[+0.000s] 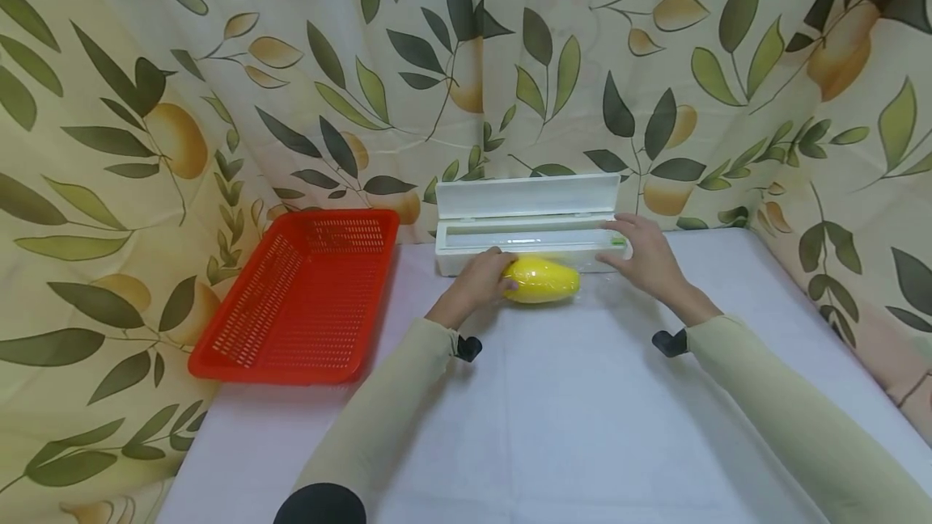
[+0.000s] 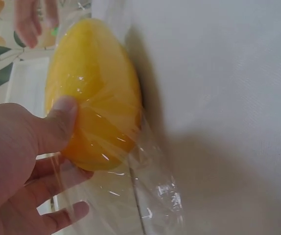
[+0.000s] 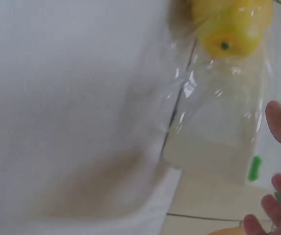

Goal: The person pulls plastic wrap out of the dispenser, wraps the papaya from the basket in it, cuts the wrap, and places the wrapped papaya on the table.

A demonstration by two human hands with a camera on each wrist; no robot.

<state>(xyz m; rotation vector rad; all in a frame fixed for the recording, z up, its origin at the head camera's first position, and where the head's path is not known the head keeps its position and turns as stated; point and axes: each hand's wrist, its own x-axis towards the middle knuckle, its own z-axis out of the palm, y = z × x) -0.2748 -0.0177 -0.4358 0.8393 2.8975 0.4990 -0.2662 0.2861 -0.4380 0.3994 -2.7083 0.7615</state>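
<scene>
A long yellow fruit (image 1: 542,280), covered in clear cling film (image 3: 216,117), sits in front of the white cling film box (image 1: 526,197). My left hand (image 1: 476,285) grips its left end, the thumb on top in the left wrist view and the fingers underneath. Loose film trails from the fruit (image 2: 94,93) on both sides. At the box's right end, my right hand (image 1: 644,257) has its thumb and fingers spread apart, near a small green piece (image 3: 255,168). Whether its fingertips touch the box or the film cannot be made out.
The box's lid stands raised at the back. A red plastic basket (image 1: 291,374) with slotted walls is on the left. A white cloth covers the table (image 1: 582,427), and a leaf-patterned curtain (image 1: 466,63) hangs close behind it.
</scene>
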